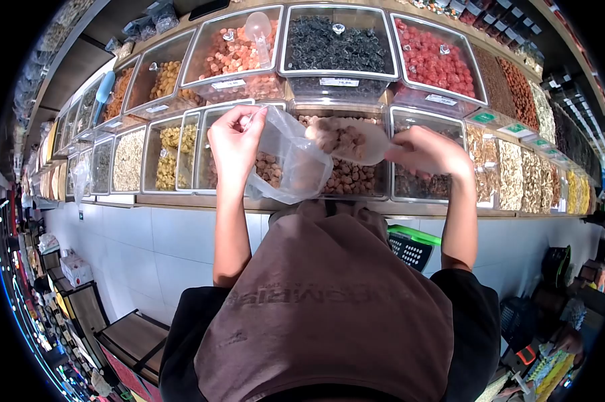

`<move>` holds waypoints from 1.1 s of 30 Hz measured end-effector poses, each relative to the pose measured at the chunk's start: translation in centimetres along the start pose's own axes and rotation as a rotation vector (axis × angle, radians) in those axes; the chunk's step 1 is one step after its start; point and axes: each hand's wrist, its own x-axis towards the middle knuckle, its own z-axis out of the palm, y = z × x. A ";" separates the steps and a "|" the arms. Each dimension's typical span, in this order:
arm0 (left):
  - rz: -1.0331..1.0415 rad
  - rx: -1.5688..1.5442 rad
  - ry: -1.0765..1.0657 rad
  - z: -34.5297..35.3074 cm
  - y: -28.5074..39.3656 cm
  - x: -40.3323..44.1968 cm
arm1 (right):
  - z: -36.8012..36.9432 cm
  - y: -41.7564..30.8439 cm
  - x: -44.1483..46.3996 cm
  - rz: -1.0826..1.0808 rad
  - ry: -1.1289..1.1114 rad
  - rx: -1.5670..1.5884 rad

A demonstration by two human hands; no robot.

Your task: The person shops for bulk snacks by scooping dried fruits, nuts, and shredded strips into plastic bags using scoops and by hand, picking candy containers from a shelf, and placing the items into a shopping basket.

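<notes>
My left hand [237,139] pinches the rim of a clear plastic bag [290,171], which hangs in front of the lower row of bins. In my right hand [428,151] is the handle of a translucent scoop [373,146]. The scoop carries brown dried pieces [346,139], and its tip is close to the bag's mouth on the right side. Some of the pieces at the tip are blurred. Below the scoop is a bin of similar brown dried pieces [356,179], partly hidden by the bag and scoop.
Behind stand lidded bins of orange pieces [229,55], dark dried fruit [339,41] and red fruit [436,60]. Another scoop [257,30] rests on the orange bin. A bin of yellow pieces [170,151] is at left. A black and green basket [411,248] sits low by my right side.
</notes>
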 end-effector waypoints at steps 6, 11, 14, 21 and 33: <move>0.009 0.047 -0.017 -0.8 1.0 0.2 | 7.2 -7.0 3.2 -0.597 0.419 -0.528; 0.002 0.010 0.000 -2.3 1.2 -1.0 | 10.3 -8.5 6.3 -0.701 0.518 -0.535; -0.023 -0.049 0.031 -2.5 0.7 -1.4 | 8.3 -8.4 5.0 -0.463 0.390 -0.402; -0.022 -0.013 0.167 -5.1 -0.5 -1.0 | 5.0 0.7 2.8 -0.144 0.316 -0.114; -0.052 0.101 -0.069 -6.5 0.1 -0.5 | 13.9 5.4 13.0 -0.081 0.061 0.167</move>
